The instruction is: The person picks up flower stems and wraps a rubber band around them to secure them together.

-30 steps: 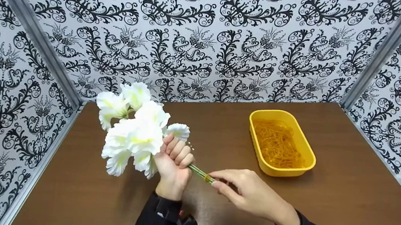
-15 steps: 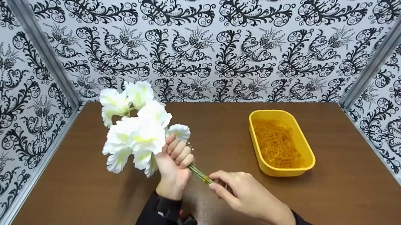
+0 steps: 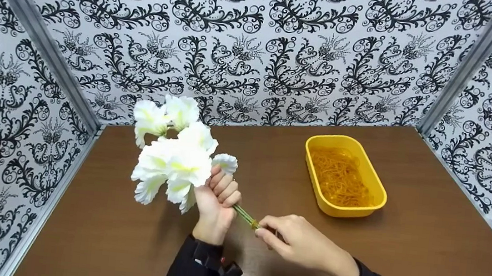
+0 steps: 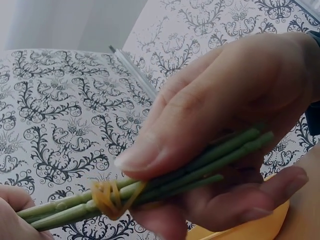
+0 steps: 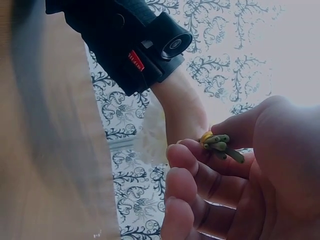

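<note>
My left hand [image 3: 217, 203] grips a bunch of white artificial flowers [image 3: 180, 158] by the stems, just below the blooms. Ruffled white petals with yellow-green centres spread to the upper left of that fist. Green stems [image 4: 70, 207] run out below it toward the lower right. A yellow rubber band [image 4: 111, 200] is wound in several turns around them near their ends. My right hand [image 3: 303, 244] pinches the stems right beside the band, between thumb and index finger. Seen in the right wrist view, the cut stem ends [image 5: 220, 145] poke out past the thumb, while the other fingers are loosely curled.
A yellow plastic tub [image 3: 378, 184] of loose rubber bands [image 3: 342, 180] stands on the brown table [image 3: 112, 233], right of the hands. Patterned wall panels [image 3: 245, 55] enclose the table at the back and both sides.
The blooms have shifted a little right and upward as the bunch tilts more upright. My right hand has moved slightly left and down, still pinching the stems by the rubber band.
</note>
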A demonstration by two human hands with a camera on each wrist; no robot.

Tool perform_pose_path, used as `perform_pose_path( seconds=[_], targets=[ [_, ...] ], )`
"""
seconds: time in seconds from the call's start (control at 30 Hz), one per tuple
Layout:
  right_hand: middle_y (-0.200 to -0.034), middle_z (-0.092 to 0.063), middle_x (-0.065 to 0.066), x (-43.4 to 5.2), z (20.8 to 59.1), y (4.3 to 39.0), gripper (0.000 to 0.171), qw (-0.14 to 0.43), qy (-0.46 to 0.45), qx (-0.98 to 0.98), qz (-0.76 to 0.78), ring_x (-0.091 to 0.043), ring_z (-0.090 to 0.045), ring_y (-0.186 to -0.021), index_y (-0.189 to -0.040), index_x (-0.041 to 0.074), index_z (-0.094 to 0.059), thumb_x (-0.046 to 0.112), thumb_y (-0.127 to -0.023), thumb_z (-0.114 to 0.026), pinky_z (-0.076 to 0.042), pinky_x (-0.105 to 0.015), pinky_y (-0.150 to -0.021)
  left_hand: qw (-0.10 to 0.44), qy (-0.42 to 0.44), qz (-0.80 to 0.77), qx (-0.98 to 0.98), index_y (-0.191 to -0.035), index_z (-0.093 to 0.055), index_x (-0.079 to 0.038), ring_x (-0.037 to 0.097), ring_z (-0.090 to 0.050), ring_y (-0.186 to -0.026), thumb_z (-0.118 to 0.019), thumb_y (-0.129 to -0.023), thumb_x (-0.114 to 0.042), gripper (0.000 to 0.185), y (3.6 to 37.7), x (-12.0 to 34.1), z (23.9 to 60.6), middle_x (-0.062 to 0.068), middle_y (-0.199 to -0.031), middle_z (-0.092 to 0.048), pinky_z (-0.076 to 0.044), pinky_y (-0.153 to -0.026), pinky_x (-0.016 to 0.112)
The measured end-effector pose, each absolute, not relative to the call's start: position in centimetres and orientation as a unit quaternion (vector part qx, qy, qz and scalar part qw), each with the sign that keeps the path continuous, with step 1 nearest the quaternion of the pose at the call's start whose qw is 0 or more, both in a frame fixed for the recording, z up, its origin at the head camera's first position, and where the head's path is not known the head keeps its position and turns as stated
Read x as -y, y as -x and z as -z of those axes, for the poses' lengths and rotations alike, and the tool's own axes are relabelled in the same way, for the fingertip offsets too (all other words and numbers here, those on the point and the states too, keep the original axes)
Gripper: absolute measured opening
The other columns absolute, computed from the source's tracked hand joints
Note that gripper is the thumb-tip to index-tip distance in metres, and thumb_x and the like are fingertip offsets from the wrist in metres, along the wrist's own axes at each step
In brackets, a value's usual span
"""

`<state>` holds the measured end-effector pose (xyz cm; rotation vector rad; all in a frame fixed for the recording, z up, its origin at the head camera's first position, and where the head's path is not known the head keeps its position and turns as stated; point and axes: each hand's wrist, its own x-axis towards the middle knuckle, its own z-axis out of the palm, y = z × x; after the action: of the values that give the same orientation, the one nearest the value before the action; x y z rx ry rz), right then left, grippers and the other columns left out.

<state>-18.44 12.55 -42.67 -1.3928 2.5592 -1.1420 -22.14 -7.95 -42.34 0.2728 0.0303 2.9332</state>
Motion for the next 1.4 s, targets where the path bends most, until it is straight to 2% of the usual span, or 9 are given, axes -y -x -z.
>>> perform_pose_path(
  seconds=[0.23,0.33,0.57,0.7,0.8,1.0,1.1,1.23,1.4],
  targets=[
    [-0.080,-0.051,0.015,-12.4,43.1,18.5,0.021,-0.020,0.453,-0.820,0.349,0.000,-0.047,-0.068,-0.098,0.019,-0.066,0.031,-0.106,-0.053,-0.041,-0.017,-0.059,0.102,-0.055,-0.992,-0.044,-0.064,-0.020,-0.019,0.003,-0.006,-0.046,-0.035,-0.102,-0.025,0.041,22.3,7.9,42.2,-0.011,-0.057,-0.011,-0.006,-0.043,0.017],
    [-0.082,-0.052,0.015,-12.4,43.2,18.5,0.019,-0.025,0.456,-0.820,0.346,0.000,-0.048,-0.069,-0.097,0.019,-0.067,0.030,-0.106,-0.054,-0.042,-0.017,-0.061,0.099,-0.040,-0.992,-0.061,-0.064,-0.024,-0.018,0.003,-0.007,-0.046,-0.040,-0.100,-0.023,0.040,22.2,7.8,42.2,-0.011,-0.057,-0.013,-0.007,-0.043,0.017],
    [-0.069,-0.047,0.016,-12.2,43.7,18.6,0.024,0.035,0.453,-0.807,0.376,0.005,-0.042,-0.059,-0.093,0.014,-0.065,0.031,-0.106,-0.054,-0.032,-0.011,-0.054,0.094,-0.049,-0.988,-0.111,-0.064,-0.034,-0.015,0.003,-0.008,-0.048,-0.057,-0.091,-0.022,0.036,22.1,7.5,42.3,-0.010,-0.058,-0.015,-0.009,-0.043,0.016],
    [-0.068,-0.047,0.015,-12.1,44.1,18.5,0.026,0.048,0.456,-0.799,0.388,0.006,-0.040,-0.057,-0.093,0.010,-0.065,0.029,-0.106,-0.053,-0.031,-0.009,-0.052,0.100,-0.050,-0.985,-0.130,-0.064,-0.034,-0.016,0.003,-0.008,-0.048,-0.051,-0.095,-0.023,0.036,22.1,7.5,42.4,-0.010,-0.058,-0.015,-0.009,-0.043,0.015],
    [-0.068,-0.047,0.015,-12.0,44.3,18.5,0.023,0.042,0.459,-0.798,0.389,0.007,-0.040,-0.057,-0.092,0.012,-0.064,0.028,-0.106,-0.053,-0.031,-0.007,-0.052,0.108,-0.050,-0.984,-0.136,-0.064,-0.031,-0.016,0.003,-0.009,-0.048,-0.046,-0.097,-0.025,0.037,22.1,7.4,42.6,-0.010,-0.058,-0.015,-0.010,-0.043,0.014],
    [-0.069,-0.045,0.017,-11.9,44.6,18.4,0.021,0.023,0.453,-0.803,0.386,0.007,-0.039,-0.057,-0.094,0.013,-0.064,0.027,-0.106,-0.053,-0.029,-0.007,-0.052,0.126,-0.067,-0.977,-0.160,-0.066,-0.033,-0.015,0.004,-0.012,-0.052,-0.055,-0.092,-0.025,0.036,22.1,7.5,42.6,-0.009,-0.059,-0.021,-0.016,-0.046,0.014],
    [-0.070,-0.046,0.017,-11.9,44.6,18.3,0.021,0.020,0.440,-0.807,0.394,0.006,-0.039,-0.057,-0.096,0.013,-0.064,0.028,-0.106,-0.052,-0.030,-0.009,-0.052,0.121,-0.079,-0.972,-0.187,-0.071,-0.036,-0.014,0.005,-0.017,-0.052,-0.055,-0.095,-0.025,0.033,22.1,7.5,42.4,-0.007,-0.061,-0.024,-0.019,-0.048,0.015],
    [-0.071,-0.047,0.015,-11.7,44.5,18.3,0.019,-0.006,0.432,-0.809,0.400,0.005,-0.040,-0.058,-0.095,0.014,-0.063,0.026,-0.106,-0.053,-0.032,-0.012,-0.053,0.097,-0.067,-0.959,-0.258,-0.081,-0.041,-0.012,0.008,-0.027,-0.056,-0.044,-0.105,-0.020,0.026,22.2,7.3,42.0,-0.005,-0.067,-0.029,-0.026,-0.053,0.019],
    [-0.070,-0.048,0.013,-11.5,44.4,18.4,0.016,-0.042,0.412,-0.806,0.424,0.003,-0.041,-0.059,-0.092,0.013,-0.062,0.021,-0.105,-0.055,-0.035,-0.015,-0.053,0.102,-0.053,-0.923,-0.366,-0.107,-0.049,-0.007,0.016,-0.039,-0.073,-0.042,-0.105,-0.020,0.015,22.0,6.9,41.5,0.001,-0.080,-0.043,-0.038,-0.068,0.028]
  ],
)
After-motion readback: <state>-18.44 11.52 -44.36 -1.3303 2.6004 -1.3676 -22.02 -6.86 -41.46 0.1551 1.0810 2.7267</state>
